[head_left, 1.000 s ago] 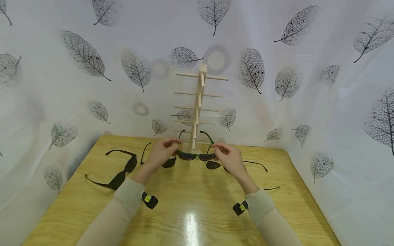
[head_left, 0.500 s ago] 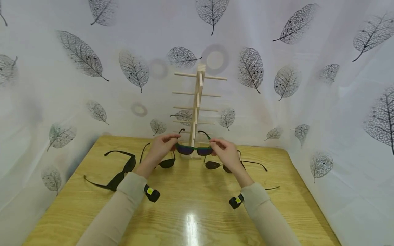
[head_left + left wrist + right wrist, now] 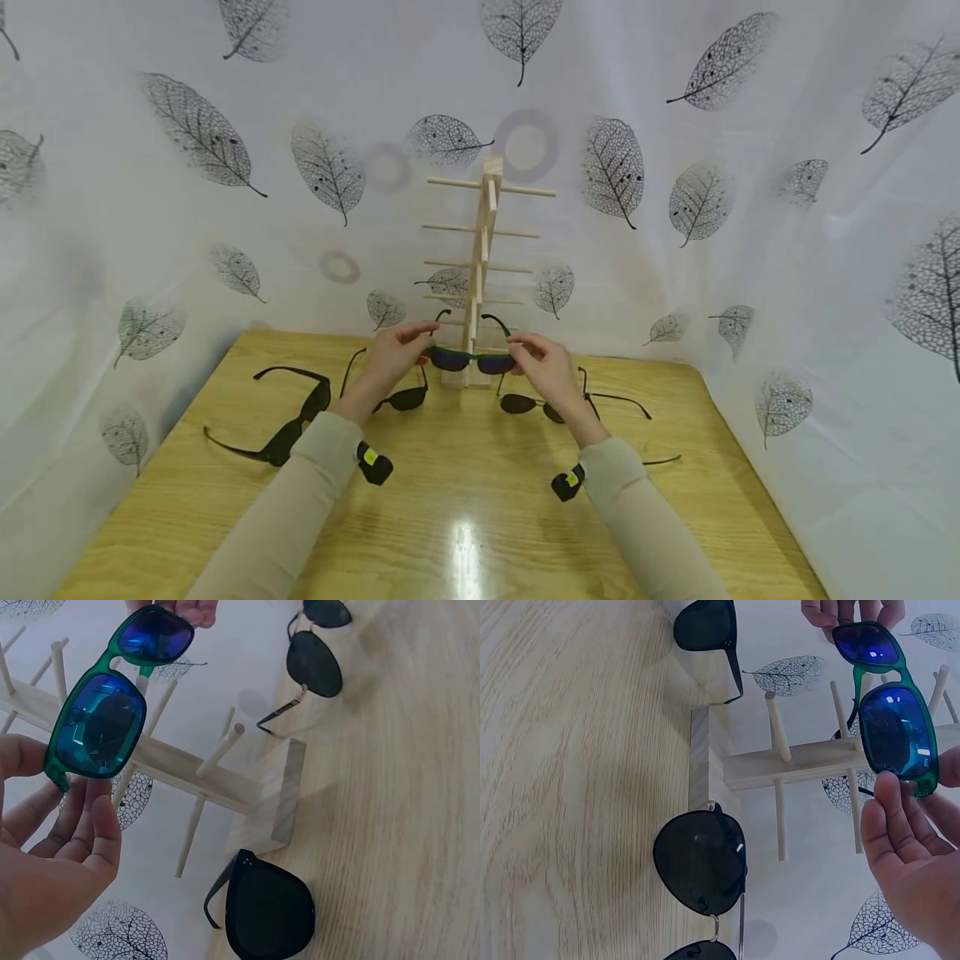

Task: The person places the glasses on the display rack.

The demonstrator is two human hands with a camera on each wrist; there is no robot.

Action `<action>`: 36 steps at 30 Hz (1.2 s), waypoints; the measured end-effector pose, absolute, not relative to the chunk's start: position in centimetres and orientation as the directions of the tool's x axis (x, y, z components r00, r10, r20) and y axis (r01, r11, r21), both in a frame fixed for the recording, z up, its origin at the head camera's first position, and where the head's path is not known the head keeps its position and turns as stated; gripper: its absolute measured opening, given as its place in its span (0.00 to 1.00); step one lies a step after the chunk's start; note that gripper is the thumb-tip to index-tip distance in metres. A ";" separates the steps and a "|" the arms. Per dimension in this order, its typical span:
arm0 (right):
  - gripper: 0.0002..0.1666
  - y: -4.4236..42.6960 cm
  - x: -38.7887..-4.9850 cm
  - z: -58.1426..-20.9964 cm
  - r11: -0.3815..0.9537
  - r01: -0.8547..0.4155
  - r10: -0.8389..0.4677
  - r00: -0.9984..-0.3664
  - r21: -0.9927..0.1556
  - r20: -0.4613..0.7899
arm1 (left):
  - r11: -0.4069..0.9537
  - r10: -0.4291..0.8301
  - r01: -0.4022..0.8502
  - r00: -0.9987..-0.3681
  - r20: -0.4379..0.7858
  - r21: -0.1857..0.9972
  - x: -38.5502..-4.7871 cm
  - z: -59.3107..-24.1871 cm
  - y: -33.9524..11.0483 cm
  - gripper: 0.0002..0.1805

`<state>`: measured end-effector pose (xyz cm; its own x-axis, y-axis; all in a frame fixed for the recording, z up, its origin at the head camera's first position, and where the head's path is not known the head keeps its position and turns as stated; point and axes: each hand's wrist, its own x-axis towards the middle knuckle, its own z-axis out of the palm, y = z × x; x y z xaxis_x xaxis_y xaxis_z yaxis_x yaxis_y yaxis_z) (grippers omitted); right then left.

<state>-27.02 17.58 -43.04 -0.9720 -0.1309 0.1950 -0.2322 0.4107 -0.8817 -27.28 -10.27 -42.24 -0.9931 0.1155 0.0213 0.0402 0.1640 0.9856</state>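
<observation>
Green-framed sunglasses (image 3: 495, 363) with blue mirrored lenses are held in front of a wooden peg rack (image 3: 483, 242), low on it, with both temples pointing back towards it. My left hand (image 3: 390, 358) pinches the left hinge end between thumb and fingers. At the opposite hinge end, my right hand (image 3: 551, 373) grips the frame in the same way. Both wrist views show the lenses (image 3: 101, 724) above the tabletop, apart from the rack's base (image 3: 709, 757). Whether the temples touch a peg, I cannot tell.
Black sunglasses (image 3: 303, 412) lie at the left on the wooden table (image 3: 465, 500). Another dark pair (image 3: 407, 398) sits by my left hand, and a thin-framed pair (image 3: 519, 404) by my right. Temples of a further pair (image 3: 626, 398) show beyond my right forearm. A leaf-patterned curtain (image 3: 390, 75) hangs behind.
Both hands have carried the green sunglasses forward and slightly up, closer to the rack. Their lenses have tilted and show blue. The other sunglasses have stayed in place.
</observation>
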 end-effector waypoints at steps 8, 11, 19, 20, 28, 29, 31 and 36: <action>0.19 17.3 -27.4 -43.3 0.399 -0.247 -0.137 -0.968 -0.883 0.209 | 0.142 0.103 0.036 -0.995 0.021 0.989 -27.7 -42.7 -10.2 0.23; 0.19 17.4 -27.5 -43.5 0.391 -0.245 -0.136 -0.969 -0.887 0.207 | 0.125 0.099 0.024 -0.995 0.011 0.992 -27.7 -42.8 -10.1 0.23; 0.20 17.2 -27.5 -43.0 0.387 -0.229 -0.134 -0.972 -0.893 0.191 | 0.162 0.092 0.009 -0.996 -0.006 0.987 -27.8 -42.8 -9.9 0.24; 0.20 17.3 -27.8 -43.5 0.385 -0.233 -0.130 -0.972 -0.893 0.197 | 0.165 0.091 0.006 -0.996 -0.009 0.986 -27.8 -42.8 -9.8 0.24; 0.19 17.3 -27.8 -43.9 0.386 -0.238 -0.135 -0.970 -0.891 0.200 | 0.188 0.091 0.005 -0.996 -0.012 0.982 -28.1 -43.3 -9.8 0.26; 0.19 17.3 -27.8 -43.9 0.388 -0.236 -0.135 -0.971 -0.891 0.199 | 0.186 0.093 0.007 -0.996 -0.010 0.982 -28.1 -43.3 -9.8 0.26; 0.19 17.2 -27.9 -44.0 0.391 -0.235 -0.131 -0.971 -0.890 0.198 | 0.179 0.097 0.009 -0.995 -0.009 0.984 -28.2 -43.5 -9.8 0.26; 0.18 17.0 -27.9 -44.2 0.377 -0.236 -0.129 -0.971 -0.896 0.202 | 0.170 0.106 0.021 -0.994 0.003 0.985 -28.2 -43.7 -10.0 0.26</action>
<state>-27.92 17.05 -44.17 -0.9709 -0.1285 0.2020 -0.2362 0.3766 -0.8957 -28.18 -9.99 -43.70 -0.9943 0.1063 0.0029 0.0211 0.1704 0.9852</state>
